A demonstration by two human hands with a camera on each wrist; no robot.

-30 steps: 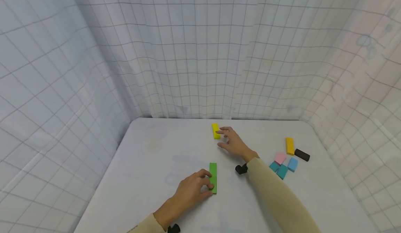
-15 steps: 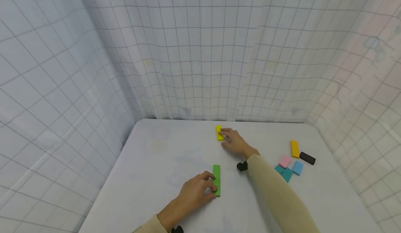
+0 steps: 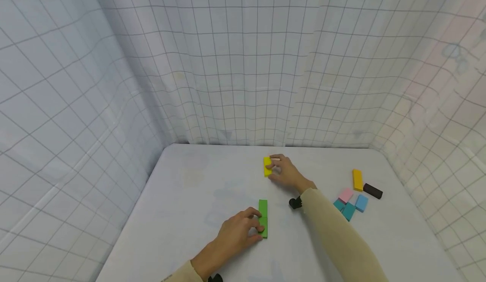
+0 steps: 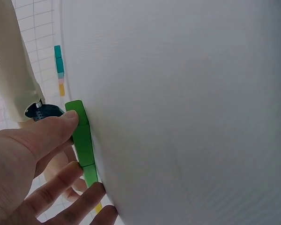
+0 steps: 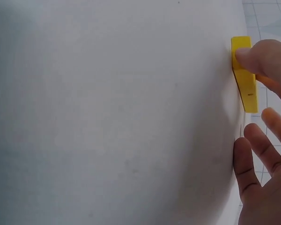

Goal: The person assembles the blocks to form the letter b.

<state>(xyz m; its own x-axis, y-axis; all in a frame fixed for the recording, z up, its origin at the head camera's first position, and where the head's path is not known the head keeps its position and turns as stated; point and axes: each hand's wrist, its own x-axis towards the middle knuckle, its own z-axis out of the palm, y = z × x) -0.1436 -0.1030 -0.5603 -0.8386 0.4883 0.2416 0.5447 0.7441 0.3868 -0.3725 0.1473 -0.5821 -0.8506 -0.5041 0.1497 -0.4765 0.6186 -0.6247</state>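
Observation:
Two flat green blocks, a nearer one (image 3: 265, 222) and a farther one (image 3: 263, 207), lie end to end on the white table. My left hand (image 3: 234, 232) holds the nearer one, its thumb on the near end and curled fingers along the left side. Farther back, my right hand (image 3: 285, 173) pinches a yellow block (image 3: 266, 161) between thumb and index finger. In the right wrist view the thumb presses on one end of this yellow block (image 5: 246, 86), while the other fingers are spread apart from it. Part of the index finger is hidden behind the block.
On the table's right lie an orange-yellow block (image 3: 357, 180), a black block (image 3: 373, 191), a pink block (image 3: 345, 195), a blue block (image 3: 361, 203) and two teal blocks (image 3: 348, 211). A white gridded curtain (image 3: 243, 71) surrounds the table (image 3: 182, 214) at the back and sides.
My right hand has closed its fingers on the yellow block and drawn it slightly nearer. The left hand stays at the green blocks. The head view has shifted a little.

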